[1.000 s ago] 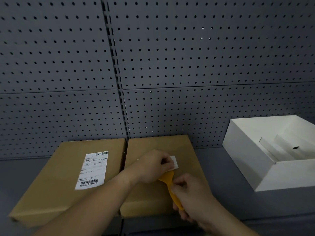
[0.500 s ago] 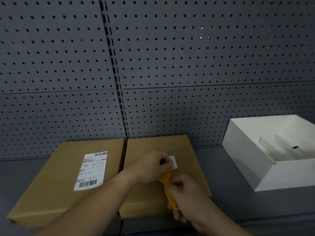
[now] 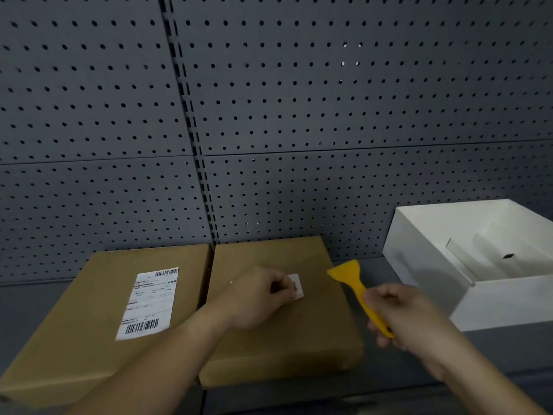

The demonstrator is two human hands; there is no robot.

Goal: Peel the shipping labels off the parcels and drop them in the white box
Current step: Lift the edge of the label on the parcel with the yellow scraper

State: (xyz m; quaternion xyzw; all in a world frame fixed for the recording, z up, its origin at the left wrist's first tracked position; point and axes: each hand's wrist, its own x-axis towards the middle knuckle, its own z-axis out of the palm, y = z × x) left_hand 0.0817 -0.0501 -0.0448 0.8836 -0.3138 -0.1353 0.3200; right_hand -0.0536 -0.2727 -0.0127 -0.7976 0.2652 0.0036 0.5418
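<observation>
Two brown cardboard parcels lie side by side on a grey shelf. The left parcel (image 3: pixel 74 324) carries a full white shipping label (image 3: pixel 149 304) with barcodes. On the right parcel (image 3: pixel 284 348), my left hand (image 3: pixel 257 298) pinches a small white label piece (image 3: pixel 296 284) over the parcel's top. My right hand (image 3: pixel 407 313) grips the handle of a yellow plastic scraper (image 3: pixel 350 280), its blade up and off the parcel's right edge. The white box (image 3: pixel 425 265) stands open at the right, with white pieces inside.
A grey pegboard wall (image 3: pixel 299 115) rises straight behind the parcels and the box. Bare grey shelf (image 3: pixel 374 274) shows in the gap between the right parcel and the white box, and at the front right.
My right hand has pulled the scraper out from under my left hand and swung it to the right, off the parcel. My left hand still holds the label piece in place.
</observation>
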